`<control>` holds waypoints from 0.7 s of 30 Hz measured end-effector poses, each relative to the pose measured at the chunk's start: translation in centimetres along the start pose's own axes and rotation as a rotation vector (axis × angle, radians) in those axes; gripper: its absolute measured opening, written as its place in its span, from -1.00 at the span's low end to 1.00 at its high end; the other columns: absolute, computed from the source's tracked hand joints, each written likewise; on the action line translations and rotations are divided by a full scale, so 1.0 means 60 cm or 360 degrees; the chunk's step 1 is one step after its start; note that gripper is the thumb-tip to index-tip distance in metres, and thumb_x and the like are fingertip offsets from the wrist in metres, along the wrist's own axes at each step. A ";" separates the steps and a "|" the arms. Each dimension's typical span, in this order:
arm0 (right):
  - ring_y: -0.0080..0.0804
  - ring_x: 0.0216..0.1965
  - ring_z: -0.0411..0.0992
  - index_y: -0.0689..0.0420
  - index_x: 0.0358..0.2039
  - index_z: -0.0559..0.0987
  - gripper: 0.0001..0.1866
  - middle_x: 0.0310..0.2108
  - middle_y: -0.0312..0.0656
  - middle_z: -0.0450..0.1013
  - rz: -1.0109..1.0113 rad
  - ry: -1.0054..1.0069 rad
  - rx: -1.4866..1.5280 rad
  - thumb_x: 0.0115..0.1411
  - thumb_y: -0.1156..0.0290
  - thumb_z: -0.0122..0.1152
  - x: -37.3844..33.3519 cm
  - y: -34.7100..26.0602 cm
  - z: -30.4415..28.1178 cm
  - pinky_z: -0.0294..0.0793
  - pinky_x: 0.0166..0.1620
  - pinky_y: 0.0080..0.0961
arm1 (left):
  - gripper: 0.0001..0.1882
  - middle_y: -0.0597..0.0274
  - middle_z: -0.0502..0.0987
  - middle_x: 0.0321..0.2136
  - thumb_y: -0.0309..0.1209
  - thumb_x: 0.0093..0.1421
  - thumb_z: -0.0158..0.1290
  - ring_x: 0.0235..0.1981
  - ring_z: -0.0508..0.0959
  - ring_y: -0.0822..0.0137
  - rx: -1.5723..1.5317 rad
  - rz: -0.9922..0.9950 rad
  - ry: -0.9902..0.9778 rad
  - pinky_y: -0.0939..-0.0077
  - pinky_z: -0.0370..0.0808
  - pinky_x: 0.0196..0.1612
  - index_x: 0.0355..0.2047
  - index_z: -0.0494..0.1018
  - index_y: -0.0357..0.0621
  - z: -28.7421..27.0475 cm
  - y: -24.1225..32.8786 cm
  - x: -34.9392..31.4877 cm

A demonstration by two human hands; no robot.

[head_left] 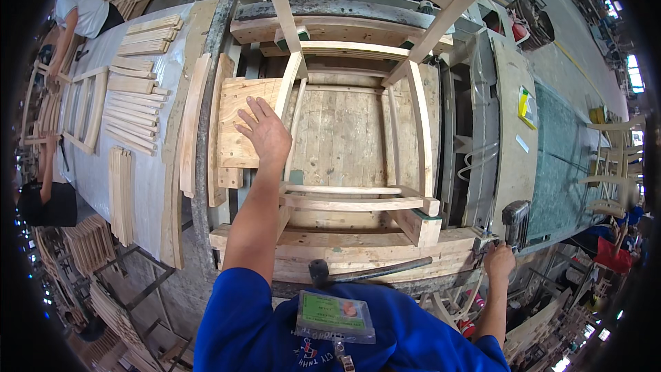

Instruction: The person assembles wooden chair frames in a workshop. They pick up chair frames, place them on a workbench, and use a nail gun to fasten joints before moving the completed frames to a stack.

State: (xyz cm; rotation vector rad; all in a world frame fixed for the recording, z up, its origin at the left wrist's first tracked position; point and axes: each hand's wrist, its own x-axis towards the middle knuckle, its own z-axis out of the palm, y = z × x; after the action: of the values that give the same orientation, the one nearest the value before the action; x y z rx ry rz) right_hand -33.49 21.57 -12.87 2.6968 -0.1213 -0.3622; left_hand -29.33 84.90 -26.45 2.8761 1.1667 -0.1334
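A pale wooden chair frame [423,124] lies in a wooden clamping jig, its back posts and curved top rail rising at the far side. My left hand [265,131] rests with fingers spread on a flat wooden block [234,107] beside the frame's left side. At the jig's near right corner, my right hand [499,260] has its fingers curled by a small metal fitting [480,246]; what they hold is hidden. Just beyond it is a dark air tool [516,217], apparently a nail gun. A hammer [375,272] lies along the near edge, in front of my body.
On the left table [155,186] lie stacks of wooden slats [131,120] and a small slatted frame [87,107]. Two people work at its far side. To the right are a green-topped table [564,165], a yellow-and-white packet [527,107] and chairs [613,158].
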 end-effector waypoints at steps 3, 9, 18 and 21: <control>0.12 -0.22 0.60 0.22 -0.20 0.59 -0.70 -0.31 0.06 0.57 -0.0083 0.0120 0.0117 0.25 0.23 0.30 -0.012 -0.034 -0.038 0.58 -0.18 -0.03 | -0.02 -0.30 -0.08 0.50 -0.41 0.15 0.26 0.47 -0.07 -0.52 -0.0027 -0.0015 0.0027 -0.54 -0.06 0.41 0.46 -0.03 -0.41 0.002 -0.006 -0.003; -0.06 -0.15 0.50 0.08 -0.12 0.61 -0.66 -0.25 -0.09 0.52 -0.1442 0.0078 0.1139 0.05 0.42 0.42 -0.152 -0.251 -0.103 0.45 -0.08 -0.11 | -0.04 -0.30 -0.08 0.50 -0.40 0.15 0.24 0.47 -0.07 -0.52 -0.0052 -0.0023 0.0047 -0.53 -0.09 0.42 0.46 -0.02 -0.41 -0.004 -0.016 -0.012; 0.03 -0.21 0.53 0.11 -0.17 0.55 -0.68 -0.27 -0.09 0.52 -0.1955 -0.0384 0.1295 0.22 0.17 0.34 -0.249 -0.357 -0.021 0.50 -0.18 -0.17 | 0.08 -0.23 -0.13 0.52 -0.20 0.16 0.28 0.51 -0.12 -0.38 -0.0279 0.0105 -0.0152 -0.32 -0.10 0.49 0.50 -0.10 -0.33 -0.036 -0.028 -0.066; 0.04 -0.33 0.52 0.18 -0.21 0.52 -0.67 -0.35 -0.07 0.51 -0.1451 -0.0659 0.1726 0.42 0.12 0.16 -0.271 -0.314 -0.035 0.54 -0.23 -0.12 | 0.02 -0.21 -0.15 0.54 -0.24 0.22 0.21 0.53 -0.14 -0.33 -0.0269 0.0158 -0.0246 -0.23 -0.09 0.51 0.51 -0.12 -0.32 -0.032 -0.038 -0.100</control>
State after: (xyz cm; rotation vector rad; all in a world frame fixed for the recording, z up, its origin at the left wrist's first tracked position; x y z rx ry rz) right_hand -47.99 41.81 -14.99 3.4716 1.1394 -1.4684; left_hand -35.08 82.50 -23.99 2.7144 0.9579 -0.2369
